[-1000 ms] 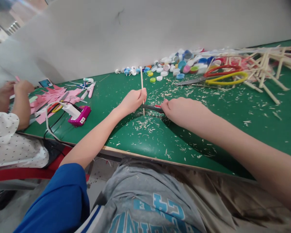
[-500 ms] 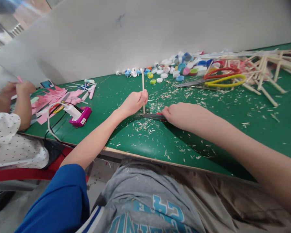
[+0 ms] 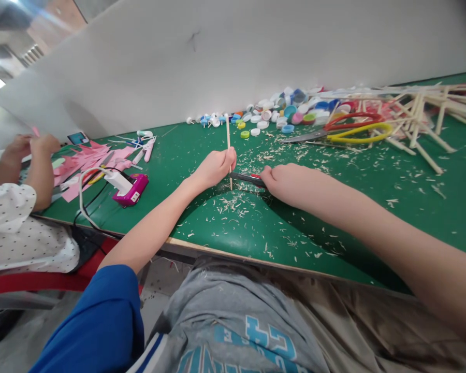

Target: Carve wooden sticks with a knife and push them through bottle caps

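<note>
My left hand (image 3: 216, 167) is closed around a thin wooden stick (image 3: 228, 133), which stands nearly upright with its lower end near the green table. In my right hand (image 3: 285, 181) is a knife (image 3: 245, 178) with a dark blade and a bit of red at the handle. Its blade points left and meets the stick just below my left fingers. Most of the knife's handle is hidden inside my right hand. Pale wood shavings (image 3: 236, 204) lie scattered on the table below and around both hands.
Bottle caps (image 3: 262, 125) are heaped along the wall. Scissors (image 3: 357, 129) with red and yellow handles lie before a pile of wooden sticks (image 3: 423, 119). To the left are a magenta power adapter (image 3: 134, 190) with cables, pink paper (image 3: 81, 160) and a co-worker's hands (image 3: 42, 144).
The knife blade has shifted up along the stick, from its lower end to just under my left fingers. My left hand keeps its hold on the stick.
</note>
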Demonstrator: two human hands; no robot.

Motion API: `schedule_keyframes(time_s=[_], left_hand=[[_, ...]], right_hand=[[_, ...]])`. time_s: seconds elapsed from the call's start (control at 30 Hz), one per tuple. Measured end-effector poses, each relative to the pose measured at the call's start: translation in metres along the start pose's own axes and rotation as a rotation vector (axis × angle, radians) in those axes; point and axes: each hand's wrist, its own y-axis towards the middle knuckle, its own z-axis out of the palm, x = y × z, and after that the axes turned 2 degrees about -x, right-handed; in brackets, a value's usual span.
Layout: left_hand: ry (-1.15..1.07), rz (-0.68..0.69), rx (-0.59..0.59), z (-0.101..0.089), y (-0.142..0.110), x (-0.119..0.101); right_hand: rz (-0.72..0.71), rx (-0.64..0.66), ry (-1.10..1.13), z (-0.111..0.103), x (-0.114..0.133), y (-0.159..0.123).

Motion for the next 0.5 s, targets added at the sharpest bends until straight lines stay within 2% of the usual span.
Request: schedule_keyframes(time_s=[0.13,0.33,0.4,0.5], left_hand=[[0.011,0.014,0.011,-0.001,0.001,0.001],[-0.011,0.004,0.022,-0.001,0.000,-0.001],[-0.015,0.002,0.023,-0.001,0.000,-0.002],[-0.024,0.005,0.022,-0.001,-0.001,-0.001]], right_hand=[[-0.060,0.038,-0.083,-0.005,0.002,0.001],[-0.031,0.163,-0.030,-0.024,0.011,-0.010],[-0.054,0.150,-0.029,-0.024,0.009,-0.010],[-0.094,0.048,0.051,-0.020,0.002,-0.006]])
